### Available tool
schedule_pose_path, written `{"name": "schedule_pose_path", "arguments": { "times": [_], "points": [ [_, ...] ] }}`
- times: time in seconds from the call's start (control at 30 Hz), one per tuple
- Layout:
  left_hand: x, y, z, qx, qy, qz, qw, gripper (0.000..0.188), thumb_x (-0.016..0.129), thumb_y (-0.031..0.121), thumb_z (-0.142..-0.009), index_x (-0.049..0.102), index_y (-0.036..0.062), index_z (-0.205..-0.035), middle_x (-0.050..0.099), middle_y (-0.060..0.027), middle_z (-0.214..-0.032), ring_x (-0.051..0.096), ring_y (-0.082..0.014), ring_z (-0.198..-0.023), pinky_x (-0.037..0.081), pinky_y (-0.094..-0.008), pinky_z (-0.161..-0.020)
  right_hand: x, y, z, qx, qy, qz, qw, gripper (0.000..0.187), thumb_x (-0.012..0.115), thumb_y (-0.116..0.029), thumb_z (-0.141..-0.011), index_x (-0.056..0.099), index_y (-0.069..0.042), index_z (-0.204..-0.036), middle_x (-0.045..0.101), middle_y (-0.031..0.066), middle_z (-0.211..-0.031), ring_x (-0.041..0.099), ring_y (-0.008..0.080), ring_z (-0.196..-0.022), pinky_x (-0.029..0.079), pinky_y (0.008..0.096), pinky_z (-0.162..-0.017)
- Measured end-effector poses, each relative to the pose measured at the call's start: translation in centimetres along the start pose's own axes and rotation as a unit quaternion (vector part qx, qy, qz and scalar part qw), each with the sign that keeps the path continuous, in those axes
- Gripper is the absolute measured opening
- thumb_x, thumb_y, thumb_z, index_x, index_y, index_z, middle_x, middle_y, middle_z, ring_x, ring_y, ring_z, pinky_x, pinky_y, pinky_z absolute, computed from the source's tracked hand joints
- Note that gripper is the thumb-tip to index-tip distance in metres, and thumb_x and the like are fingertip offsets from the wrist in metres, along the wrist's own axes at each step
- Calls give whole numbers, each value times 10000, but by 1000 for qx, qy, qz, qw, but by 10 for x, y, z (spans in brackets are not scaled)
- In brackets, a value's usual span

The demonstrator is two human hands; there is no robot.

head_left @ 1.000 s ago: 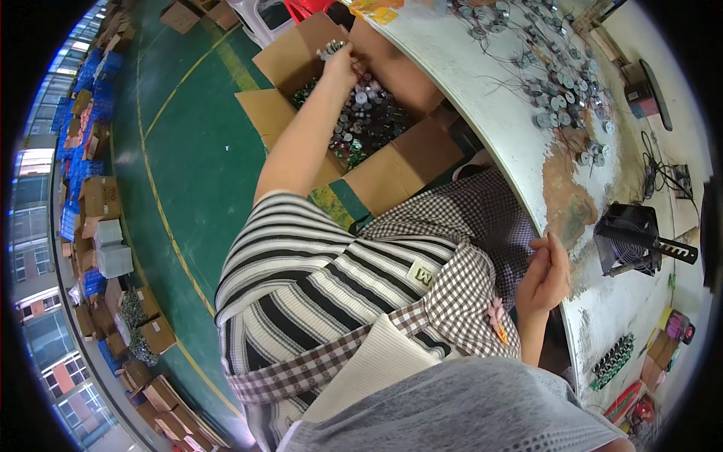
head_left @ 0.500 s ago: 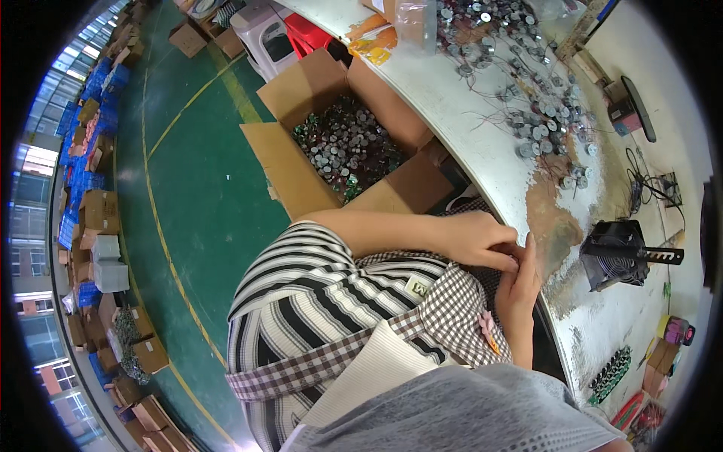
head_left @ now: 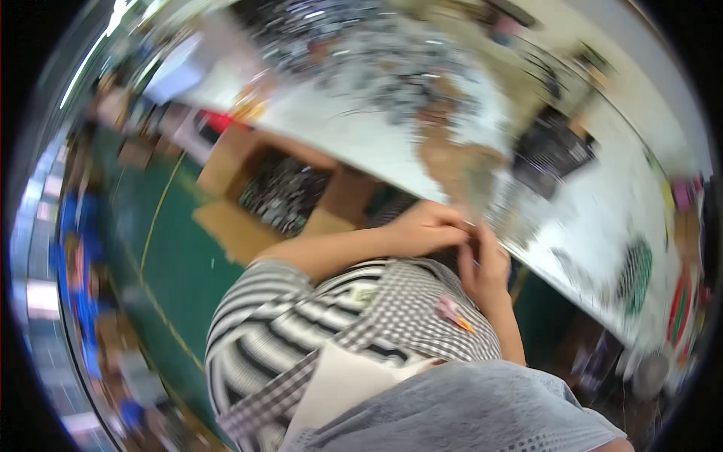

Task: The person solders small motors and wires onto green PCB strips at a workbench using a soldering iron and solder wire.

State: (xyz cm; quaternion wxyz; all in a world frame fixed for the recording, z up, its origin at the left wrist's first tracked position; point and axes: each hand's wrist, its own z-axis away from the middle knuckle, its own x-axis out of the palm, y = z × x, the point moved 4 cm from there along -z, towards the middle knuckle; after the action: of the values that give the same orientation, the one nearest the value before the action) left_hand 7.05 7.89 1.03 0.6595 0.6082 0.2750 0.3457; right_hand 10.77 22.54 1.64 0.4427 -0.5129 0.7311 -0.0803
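Observation:
My left hand (head_left: 428,227) and my right hand (head_left: 488,264) meet at the near edge of the white worktable (head_left: 361,139). Their fingertips are bent together and touch or nearly touch. Whatever lies between them is too small and blurred to make out. Both hands look closed in a pinch. Just beyond the fingers is a brown worn patch (head_left: 456,162) on the tabletop. Farther back lies a wide spread of small round metal parts with thin wires (head_left: 392,68), smeared by motion.
Left of my arm, an open cardboard box (head_left: 226,162) on the green floor (head_left: 177,233) holds many small metal parts. A black fan (head_left: 553,151) stands on the table to the right, with green parts (head_left: 636,275) nearer the right end. Boxes line the far left.
The view has swung to the right and blurred, so the table, box and fan sit farther left. My hands stay close together at the table edge, fingertips still meeting.

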Motion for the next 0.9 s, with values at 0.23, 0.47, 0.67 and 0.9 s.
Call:
{"name": "schedule_pose_path", "arguments": {
  "times": [0.23, 0.47, 0.67, 0.9],
  "points": [
    [-21, 16, -26, 178, 115, -347, 914, 207, 629, 114, -824, 611, 15, -1006, 621, -94, -938, 597, -179, -865, 479, -298, -773, -54, 22, 22, -26, 153, -30, 987, 96, 644, 47, -753, 587, 24, -827, 602, 153, -807, 566, 281, -661, 457, 339, -562],
    [-176, 42, -54, 25, 434, -653, 620, 519, 578, 462, -841, 527, 180, -1274, 433, -147, -1353, 357, -386, -1261, 323, -559, -974, -89, 44, 23, 38, 225, -12, 973, 26, 575, 50, -827, 571, 34, -807, 608, 158, -791, 564, 234, -641, 458, 308, -575],
    [-185, 17, -102, 116, 247, -697, 663, 532, 615, 433, -811, 535, 187, -1276, 449, -90, -1371, 392, -339, -1260, 341, -476, -1003, -86, 59, 7, 69, 208, -4, 976, 16, 578, 44, -820, 571, 37, -808, 614, 157, -789, 577, 236, -681, 468, 298, -621],
    [-223, 49, -105, 76, 337, -352, 870, 271, 687, 103, -712, 613, 47, -966, 587, -46, -748, 582, -166, -680, 471, -279, -661, -80, 60, 7, 127, 210, 47, 968, 18, 568, 43, -824, 572, 43, -806, 614, 160, -794, 581, 237, -702, 467, 297, -647]
  ]
}}
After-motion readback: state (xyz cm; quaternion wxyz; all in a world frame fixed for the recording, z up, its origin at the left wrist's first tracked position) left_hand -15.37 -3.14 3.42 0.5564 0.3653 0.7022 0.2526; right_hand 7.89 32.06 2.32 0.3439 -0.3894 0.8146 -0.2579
